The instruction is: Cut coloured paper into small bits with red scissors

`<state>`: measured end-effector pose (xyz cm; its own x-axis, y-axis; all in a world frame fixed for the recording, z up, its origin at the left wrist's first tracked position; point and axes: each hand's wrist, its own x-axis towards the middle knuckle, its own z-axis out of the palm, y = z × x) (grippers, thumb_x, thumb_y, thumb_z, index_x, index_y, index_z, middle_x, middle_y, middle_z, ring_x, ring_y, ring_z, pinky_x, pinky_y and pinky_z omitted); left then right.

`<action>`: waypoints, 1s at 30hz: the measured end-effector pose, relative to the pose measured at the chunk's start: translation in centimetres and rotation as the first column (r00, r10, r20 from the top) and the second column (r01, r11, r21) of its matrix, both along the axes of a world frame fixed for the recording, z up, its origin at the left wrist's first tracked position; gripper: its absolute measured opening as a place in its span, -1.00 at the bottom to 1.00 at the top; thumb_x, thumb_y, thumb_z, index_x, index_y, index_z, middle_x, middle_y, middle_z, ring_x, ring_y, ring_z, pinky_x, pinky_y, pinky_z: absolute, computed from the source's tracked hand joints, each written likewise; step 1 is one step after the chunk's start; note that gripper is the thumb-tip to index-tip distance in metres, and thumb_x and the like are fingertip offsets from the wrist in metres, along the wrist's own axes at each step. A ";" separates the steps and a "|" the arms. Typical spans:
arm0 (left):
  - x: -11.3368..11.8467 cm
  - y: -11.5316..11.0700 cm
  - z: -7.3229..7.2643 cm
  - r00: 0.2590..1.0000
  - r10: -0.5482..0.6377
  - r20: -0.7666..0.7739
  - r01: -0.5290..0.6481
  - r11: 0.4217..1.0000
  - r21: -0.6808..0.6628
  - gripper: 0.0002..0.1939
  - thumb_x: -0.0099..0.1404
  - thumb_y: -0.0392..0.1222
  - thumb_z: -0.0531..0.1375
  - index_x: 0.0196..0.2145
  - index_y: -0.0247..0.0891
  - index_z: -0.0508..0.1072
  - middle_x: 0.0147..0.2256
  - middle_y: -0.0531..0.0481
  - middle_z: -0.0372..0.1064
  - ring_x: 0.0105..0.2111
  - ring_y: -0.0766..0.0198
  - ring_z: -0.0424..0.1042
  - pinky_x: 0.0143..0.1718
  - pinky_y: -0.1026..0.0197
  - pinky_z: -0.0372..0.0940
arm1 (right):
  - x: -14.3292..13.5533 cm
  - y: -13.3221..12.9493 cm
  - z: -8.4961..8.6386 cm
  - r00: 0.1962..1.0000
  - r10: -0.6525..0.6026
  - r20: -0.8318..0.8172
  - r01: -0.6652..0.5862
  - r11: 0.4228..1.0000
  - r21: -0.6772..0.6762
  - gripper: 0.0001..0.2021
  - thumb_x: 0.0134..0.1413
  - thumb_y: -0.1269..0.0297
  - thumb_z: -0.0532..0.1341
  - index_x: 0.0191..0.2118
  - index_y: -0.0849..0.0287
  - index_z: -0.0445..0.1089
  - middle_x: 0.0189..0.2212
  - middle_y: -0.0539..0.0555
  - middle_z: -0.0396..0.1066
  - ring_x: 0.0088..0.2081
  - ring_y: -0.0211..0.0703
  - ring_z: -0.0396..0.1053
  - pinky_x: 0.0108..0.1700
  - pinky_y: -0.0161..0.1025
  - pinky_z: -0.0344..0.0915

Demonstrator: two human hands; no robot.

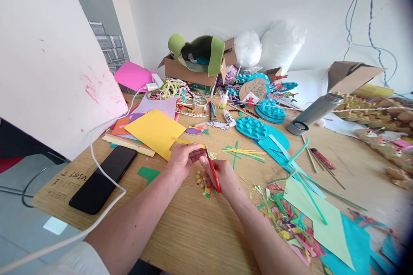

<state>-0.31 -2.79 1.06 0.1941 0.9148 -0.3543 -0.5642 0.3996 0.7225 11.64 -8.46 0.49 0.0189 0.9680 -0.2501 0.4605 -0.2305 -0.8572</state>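
Between the fingers of my left hand [183, 159] is a narrow yellow paper strip [182, 140], its long end sticking out to the left. My right hand [222, 176] grips red-handled scissors [213, 174], whose blades meet the strip's right end. Small round paper dots [204, 182] in yellow, white, red and green lie on the table under my hands. Just right of them rests a loose bunch of yellow and green paper strips [243, 152]. A green paper piece [148, 174] lies left of my left wrist.
Coloured paper sheets [156, 129] and a black phone [103, 180] with a white cable [93, 148] across it lie left. Paper scraps [287, 219], pale green paper [318, 212] and a grey flask [312, 114] are right. Glue bottles [229, 118] and a cardboard box [190, 71] stand behind.
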 end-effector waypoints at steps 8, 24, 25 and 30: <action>0.1 0.0 0.1 1.000 0.006 0.002 -0.006 1.000 -0.005 -0.89 -0.18 -0.37 0.33 -0.59 -0.42 0.49 -0.56 -0.12 0.48 -0.53 0.25 0.46 -0.40 0.25 0.34 | -0.1 0.1 0.0 0.997 -0.028 0.075 0.024 0.998 0.053 -0.40 0.05 -0.27 0.03 -0.68 0.19 0.20 -0.79 0.01 0.24 -0.76 -0.32 0.17 -0.70 -0.39 0.02; 0.0 0.1 0.0 1.000 -0.015 -0.005 0.015 1.000 -0.013 -0.91 -0.14 -0.38 0.32 -0.58 -0.41 0.48 -0.55 -0.13 0.48 -0.52 0.25 0.47 -0.38 0.24 0.34 | 0.0 0.0 0.3 0.993 -0.052 0.103 0.049 0.998 0.029 -0.38 0.03 -0.29 0.04 -0.71 0.18 0.22 -0.81 0.03 0.24 -0.77 -0.30 0.17 -0.68 -0.38 0.03; 0.0 0.1 0.0 1.000 -0.014 -0.003 0.014 1.000 -0.010 -0.90 -0.14 -0.38 0.33 -0.57 -0.41 0.48 -0.55 -0.12 0.48 -0.52 0.25 0.47 -0.39 0.24 0.34 | 0.0 0.0 0.4 0.993 -0.059 0.099 0.057 0.998 0.028 -0.38 0.02 -0.30 0.04 -0.71 0.18 0.22 -0.82 0.03 0.24 -0.77 -0.30 0.17 -0.68 -0.38 0.02; 0.0 0.0 0.0 1.000 0.003 0.011 -0.003 1.000 -0.001 -0.89 -0.14 -0.38 0.33 -0.56 -0.41 0.48 -0.55 -0.11 0.48 -0.51 0.25 0.47 -0.41 0.26 0.34 | 0.1 0.0 0.4 0.998 -0.062 0.032 0.062 0.998 0.002 -0.41 0.00 -0.29 0.07 -0.68 0.18 0.21 -0.83 0.02 0.23 -0.79 -0.29 0.19 -0.70 -0.39 0.05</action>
